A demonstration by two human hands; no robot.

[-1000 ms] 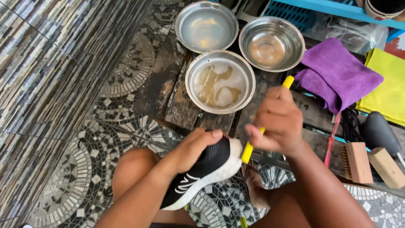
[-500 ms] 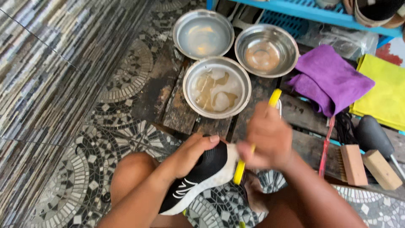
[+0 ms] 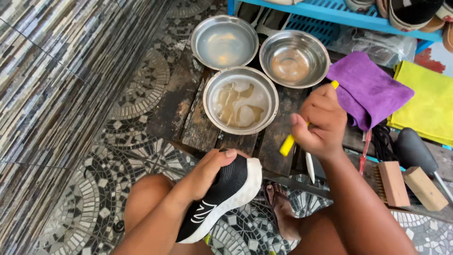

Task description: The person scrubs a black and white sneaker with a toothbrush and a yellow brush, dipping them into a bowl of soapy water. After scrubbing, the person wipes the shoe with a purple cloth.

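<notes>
Shoe cleaning beside three steel bowls on a wooden pallet.

Head view: left hand [image 3: 207,172] grips the black sneaker [image 3: 222,198] over the pallet's [image 3: 181,113] near edge; right hand [image 3: 321,123] is closed around a yellow-handled brush [image 3: 287,145]. Nearest bowl [image 3: 240,100] holds cloudy water with soaking pieces; the far-left bowl [image 3: 224,41] clear water, the far-right bowl [image 3: 294,58] a brownish residue.

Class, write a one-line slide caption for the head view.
Left hand grips a black sneaker while the right hand holds a yellow-handled brush beside three steel bowls.
</notes>
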